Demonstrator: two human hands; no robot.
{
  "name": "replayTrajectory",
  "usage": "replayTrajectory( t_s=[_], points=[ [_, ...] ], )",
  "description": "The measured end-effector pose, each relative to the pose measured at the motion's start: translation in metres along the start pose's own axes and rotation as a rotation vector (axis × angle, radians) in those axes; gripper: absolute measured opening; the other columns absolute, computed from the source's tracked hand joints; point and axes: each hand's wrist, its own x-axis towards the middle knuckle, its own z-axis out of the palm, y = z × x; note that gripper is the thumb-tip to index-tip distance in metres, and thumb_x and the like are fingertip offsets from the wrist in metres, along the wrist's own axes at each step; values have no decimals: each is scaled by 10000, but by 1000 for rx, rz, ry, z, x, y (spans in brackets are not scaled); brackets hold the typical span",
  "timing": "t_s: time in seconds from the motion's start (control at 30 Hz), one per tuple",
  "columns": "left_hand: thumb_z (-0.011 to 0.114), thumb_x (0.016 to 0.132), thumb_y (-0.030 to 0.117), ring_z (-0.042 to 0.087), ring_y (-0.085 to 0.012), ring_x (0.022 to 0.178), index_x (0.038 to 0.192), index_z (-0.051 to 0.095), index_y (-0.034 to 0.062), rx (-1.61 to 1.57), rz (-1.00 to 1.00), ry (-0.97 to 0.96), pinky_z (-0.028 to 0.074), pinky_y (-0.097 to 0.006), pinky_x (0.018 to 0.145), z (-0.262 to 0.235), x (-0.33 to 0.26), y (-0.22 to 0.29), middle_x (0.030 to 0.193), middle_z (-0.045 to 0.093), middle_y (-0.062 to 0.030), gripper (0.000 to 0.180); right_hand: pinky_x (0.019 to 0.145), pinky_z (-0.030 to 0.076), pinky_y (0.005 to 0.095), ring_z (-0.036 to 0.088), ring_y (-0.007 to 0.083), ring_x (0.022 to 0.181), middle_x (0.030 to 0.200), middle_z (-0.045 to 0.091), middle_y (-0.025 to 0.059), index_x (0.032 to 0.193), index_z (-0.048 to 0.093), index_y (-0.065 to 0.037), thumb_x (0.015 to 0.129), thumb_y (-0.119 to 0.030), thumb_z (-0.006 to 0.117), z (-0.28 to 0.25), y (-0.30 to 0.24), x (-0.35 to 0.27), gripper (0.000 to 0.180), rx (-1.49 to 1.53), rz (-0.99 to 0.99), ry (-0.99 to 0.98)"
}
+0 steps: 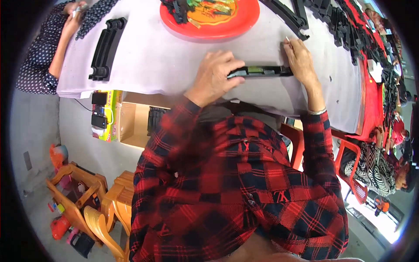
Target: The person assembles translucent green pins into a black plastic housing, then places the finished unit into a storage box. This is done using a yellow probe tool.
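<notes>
Over the near edge of the table, my left hand is closed round the left end of a long, narrow black plastic part. A green strip shows in the middle of that part. My right hand is at the part's right end, fingers curled together. A small pale tip stands out at its fingertips; I cannot make out what it is. Beyond my hands lies a red plate with an orange middle, bearing small black pieces and yellowish-green strips.
Another long black part lies at the left. More black parts are heaped at the far right. At the far left another person's hand is beside a dark pile. An open cardboard box stands below the table edge.
</notes>
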Motion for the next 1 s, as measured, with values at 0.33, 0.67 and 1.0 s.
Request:
replayTrajectory(
  t_s=[0.33,0.67,1.0],
  points=[
    [827,727,176,585,-294,923,1181,659,52,-18,-57,-31,427,-397,850,-16,-5,1,954,591,-80,500,808,535,453,648,380,931,1021,650,176,1083,673,-21,961,-69,603,4,-12,14,148,4,53,56],
    [874,694,289,597,-276,947,1141,693,26,-75,-6,-37,428,-391,883,-16,-9,-10,985,620,-79,549,778,550,429,689,359,909,950,691,152,1066,695,-56,930,-74,631,54,-88,114,151,261,-437,-76],
    [895,704,396,602,-273,938,1135,710,44,-111,4,-36,428,-388,885,-16,-9,-10,974,621,-74,586,793,578,483,699,412,890,953,722,204,985,690,-31,861,-59,684,109,-86,160,126,-205,-577,-130]
  ],
)
